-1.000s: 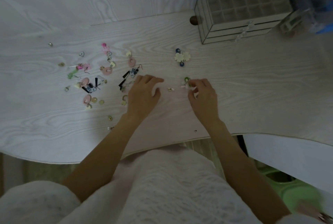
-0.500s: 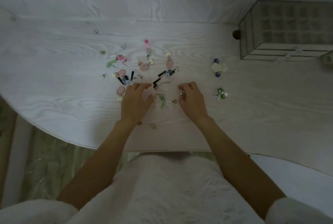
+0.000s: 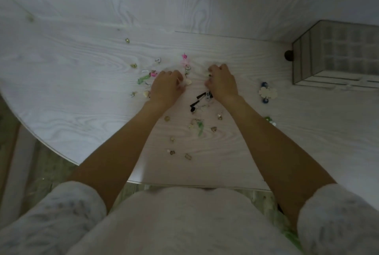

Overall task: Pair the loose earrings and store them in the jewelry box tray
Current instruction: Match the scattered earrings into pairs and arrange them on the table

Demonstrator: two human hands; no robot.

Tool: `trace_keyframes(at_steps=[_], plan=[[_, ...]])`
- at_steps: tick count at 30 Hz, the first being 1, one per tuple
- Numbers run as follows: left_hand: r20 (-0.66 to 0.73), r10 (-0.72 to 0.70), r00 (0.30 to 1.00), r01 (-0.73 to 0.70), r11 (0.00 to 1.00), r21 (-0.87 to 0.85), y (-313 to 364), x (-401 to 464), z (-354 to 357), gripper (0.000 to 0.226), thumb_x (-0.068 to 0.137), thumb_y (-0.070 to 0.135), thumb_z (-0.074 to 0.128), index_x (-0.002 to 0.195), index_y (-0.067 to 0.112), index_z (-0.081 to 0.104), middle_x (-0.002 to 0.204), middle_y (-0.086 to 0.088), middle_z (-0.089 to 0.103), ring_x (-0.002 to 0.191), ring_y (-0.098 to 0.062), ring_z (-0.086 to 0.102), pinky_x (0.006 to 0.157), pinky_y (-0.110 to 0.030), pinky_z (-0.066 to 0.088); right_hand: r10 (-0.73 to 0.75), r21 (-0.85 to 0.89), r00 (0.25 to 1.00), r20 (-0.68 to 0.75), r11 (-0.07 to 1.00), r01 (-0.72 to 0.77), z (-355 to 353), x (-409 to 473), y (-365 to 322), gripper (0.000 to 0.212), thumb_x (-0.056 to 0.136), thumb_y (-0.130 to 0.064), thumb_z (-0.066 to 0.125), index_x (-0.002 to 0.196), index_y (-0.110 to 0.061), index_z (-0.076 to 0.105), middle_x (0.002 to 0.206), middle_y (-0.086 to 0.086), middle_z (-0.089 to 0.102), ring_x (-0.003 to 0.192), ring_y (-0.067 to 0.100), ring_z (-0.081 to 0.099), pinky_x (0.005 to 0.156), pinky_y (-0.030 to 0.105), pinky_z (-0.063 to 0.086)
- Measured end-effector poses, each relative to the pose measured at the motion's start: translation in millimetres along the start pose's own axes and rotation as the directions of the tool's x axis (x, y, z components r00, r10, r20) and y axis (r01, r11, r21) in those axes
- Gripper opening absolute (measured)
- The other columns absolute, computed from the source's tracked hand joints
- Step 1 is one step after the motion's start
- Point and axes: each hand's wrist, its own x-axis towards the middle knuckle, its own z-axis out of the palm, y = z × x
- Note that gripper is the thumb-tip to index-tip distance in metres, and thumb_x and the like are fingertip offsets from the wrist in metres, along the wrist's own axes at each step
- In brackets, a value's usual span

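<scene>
**Both hands down among the scattered earrings**

We look down on a pale wood-grain table (image 3: 82, 90) where loose earrings lie strewn about the middle. Our left hand (image 3: 167, 88) rests knuckles up, fingers curled under; we cannot tell whether it holds anything. Our right hand (image 3: 222, 84) sits just beside it at 3 o'clock, fingers bent down to the tabletop, a small dark piece showing at the fingertips, though we cannot tell if it is pinched.

Between the two hands, a pink flower earring (image 3: 185, 60) lies at 12 o'clock. A black bar earring (image 3: 198, 100) lies between the wrists, touching the heel of the right hand. A green leaf earring (image 3: 200, 128) and several small gold studs (image 3: 167, 118) lie between the forearms at 6 o'clock. Another green earring (image 3: 143, 79) lies at 9 o'clock of the left hand.

A white flower earring pair (image 3: 267, 92) sits apart at 3 o'clock. The jewelry box (image 3: 336, 53), its gridded tray on top, stands well apart at 2 o'clock.
</scene>
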Motion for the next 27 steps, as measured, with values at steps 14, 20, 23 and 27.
trace_keyframes(at_steps=[14, 20, 23, 27], plan=[[0.042, 0.324, 0.945, -0.326, 0.942, 0.075, 12.6, 3.6, 7.4, 0.019, 0.090, 0.013, 0.054, 0.105, 0.009, 0.064, 0.103, -0.014, 0.056, 0.090, -0.030, 0.053, 0.068, -0.035, 0.045, -0.004, 0.130, 0.985, -0.174, 0.991, 0.027, -5.6, -1.6, 9.6, 0.018, 0.090, -0.017, 0.053, 0.104, -0.007, 0.059, 0.100, 0.010, 0.063, 0.091, 0.022, 0.057, 0.072, 0.024, 0.035], [0.029, 0.393, 0.919, -0.394, 0.913, 0.109, 47.3, 24.8, 19.7, 0.021, 0.089, 0.018, 0.057, 0.105, 0.007, 0.063, 0.100, -0.015, 0.060, 0.091, -0.032, 0.055, 0.065, -0.038, 0.048, 0.077, 0.135, 0.964, -0.255, 0.990, -0.043, -31.3, -8.3, 51.6, 0.024, 0.088, -0.017, 0.057, 0.112, -0.011, 0.057, 0.103, 0.009, 0.065, 0.093, 0.023, 0.060, 0.079, 0.031, 0.045], [0.050, 0.283, 0.958, -0.282, 0.959, -0.027, 74.3, 47.0, 27.8, 0.028, 0.091, 0.021, 0.054, 0.113, 0.006, 0.058, 0.108, -0.015, 0.055, 0.093, -0.031, 0.056, 0.074, -0.036, 0.045, 0.159, 0.136, 0.951, -0.266, 0.983, -0.126, -40.8, -1.1, 71.6, 0.024, 0.090, -0.015, 0.052, 0.113, -0.008, 0.058, 0.108, 0.013, 0.062, 0.098, 0.027, 0.058, 0.081, 0.031, 0.043], [0.131, 0.164, 0.978, -0.147, 0.980, -0.133, 103.6, 64.5, 40.0, 0.044, 0.085, 0.023, 0.062, 0.124, 0.007, 0.050, 0.119, -0.015, 0.051, 0.103, -0.029, 0.054, 0.086, -0.032, 0.040, 0.239, 0.193, 0.953, -0.186, 0.960, -0.203, -51.3, 9.5, 83.4, 0.039, 0.087, -0.023, 0.061, 0.122, -0.007, 0.054, 0.118, 0.017, 0.058, 0.107, 0.030, 0.056, 0.090, 0.033, 0.042]])
